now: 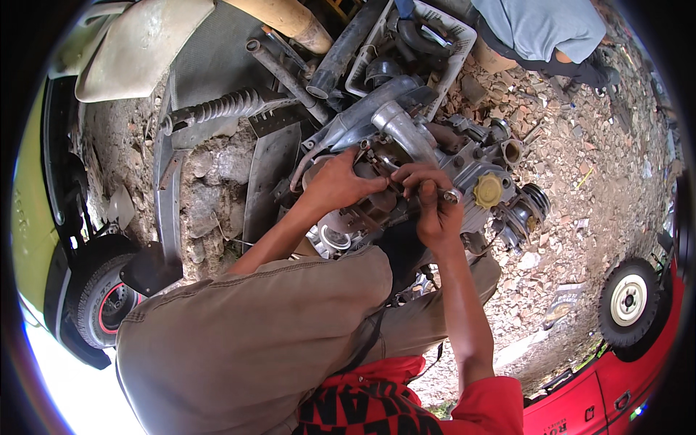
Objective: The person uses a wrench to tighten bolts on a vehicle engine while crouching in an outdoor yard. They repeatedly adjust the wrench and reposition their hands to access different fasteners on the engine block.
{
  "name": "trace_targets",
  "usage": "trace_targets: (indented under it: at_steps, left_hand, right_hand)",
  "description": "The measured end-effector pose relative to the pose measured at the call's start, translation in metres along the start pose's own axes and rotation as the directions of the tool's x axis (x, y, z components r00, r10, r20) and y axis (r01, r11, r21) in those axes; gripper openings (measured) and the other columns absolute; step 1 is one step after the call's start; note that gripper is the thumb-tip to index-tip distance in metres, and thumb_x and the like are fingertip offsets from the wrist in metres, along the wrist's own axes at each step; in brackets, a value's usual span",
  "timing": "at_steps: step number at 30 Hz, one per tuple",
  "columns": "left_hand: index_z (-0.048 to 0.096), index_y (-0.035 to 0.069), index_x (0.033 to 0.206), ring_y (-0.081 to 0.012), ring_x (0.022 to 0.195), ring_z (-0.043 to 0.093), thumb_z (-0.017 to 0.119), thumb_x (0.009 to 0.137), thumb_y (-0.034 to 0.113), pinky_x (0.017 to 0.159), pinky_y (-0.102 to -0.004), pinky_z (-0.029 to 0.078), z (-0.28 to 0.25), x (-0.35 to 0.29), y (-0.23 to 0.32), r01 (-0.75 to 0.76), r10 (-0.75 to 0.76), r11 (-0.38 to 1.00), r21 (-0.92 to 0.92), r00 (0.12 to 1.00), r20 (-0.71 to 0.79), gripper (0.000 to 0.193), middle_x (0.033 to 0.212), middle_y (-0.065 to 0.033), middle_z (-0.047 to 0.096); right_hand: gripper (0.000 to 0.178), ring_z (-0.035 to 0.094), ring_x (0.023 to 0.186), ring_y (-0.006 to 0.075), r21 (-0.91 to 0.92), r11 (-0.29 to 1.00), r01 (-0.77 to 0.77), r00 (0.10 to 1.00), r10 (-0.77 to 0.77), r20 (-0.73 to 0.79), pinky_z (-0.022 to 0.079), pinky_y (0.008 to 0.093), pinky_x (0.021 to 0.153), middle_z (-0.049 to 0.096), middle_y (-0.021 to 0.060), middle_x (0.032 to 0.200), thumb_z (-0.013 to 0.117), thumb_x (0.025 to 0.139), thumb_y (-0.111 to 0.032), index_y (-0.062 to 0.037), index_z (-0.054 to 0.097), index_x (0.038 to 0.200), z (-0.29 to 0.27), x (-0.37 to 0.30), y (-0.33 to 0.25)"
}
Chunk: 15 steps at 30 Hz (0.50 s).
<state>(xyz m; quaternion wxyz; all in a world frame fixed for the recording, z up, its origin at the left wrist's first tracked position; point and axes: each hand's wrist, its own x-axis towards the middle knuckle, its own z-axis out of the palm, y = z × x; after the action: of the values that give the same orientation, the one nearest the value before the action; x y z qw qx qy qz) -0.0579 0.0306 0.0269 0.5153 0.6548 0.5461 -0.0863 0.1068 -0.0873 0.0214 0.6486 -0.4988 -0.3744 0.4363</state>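
A greasy metal engine point(475, 170) with a yellow filler cap point(488, 190) lies on the ground in front of my knees. My right hand point(435, 206) is closed around a metal wrench point(453, 196), whose shiny end sticks out past the fingers; the rest is mostly hidden. Beside it, my left hand point(337, 185) presses onto the near side of the engine, thumb pointing right, the other fingers bent and partly hidden. What it grips there does not show clearly. A small metal ring point(365, 146) sits by its index finger. Just beyond both hands rises a wide grey metal pipe point(399, 127).
A white crate point(455, 69) of parts stands behind the engine. A coil spring shock absorber point(217, 109) and loose pipes point(286, 80) lie at left. A person in grey point(540, 29) is at far right. Rubble point(573, 174) covers the ground; a red vehicle point(602, 391) stands lower right.
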Motion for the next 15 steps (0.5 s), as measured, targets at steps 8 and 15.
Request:
trace_targets:
  at_steps: [8,15]
  left_hand:
    - [0.064,-0.004,0.120,-0.0241,0.093,0.069,0.081,0.073,0.040,0.084,-0.0366,0.053,-0.004,-0.001,0.007,-0.083,0.083,0.996,0.038,0.996,-0.012,0.067,0.103,-0.0201,0.071]
    - [0.065,-0.004,0.120,-0.0272,0.093,0.070,0.082,0.071,0.038,0.083,-0.0378,0.052,-0.007,-0.001,0.008,-0.095,0.097,0.994,-0.052,0.995,0.033,0.066,0.101,-0.0206,0.072]
  right_hand:
    - [0.018,0.069,0.091,0.0279,-0.206,0.978,0.015,0.984,0.022,0.176,0.055,0.0359,0.081,0.070,0.0141,0.105,0.062,0.087,0.009,-0.0016,0.063,0.101,-0.004,-0.002,-0.002]
    - [0.035,0.068,0.094,0.0305,-0.222,0.966,0.129,0.968,-0.074,0.240,0.055,0.0371,0.079,0.069,0.0132,0.110,0.067,0.075,0.014,-0.0034,0.064,0.105,-0.011,-0.002,0.015]
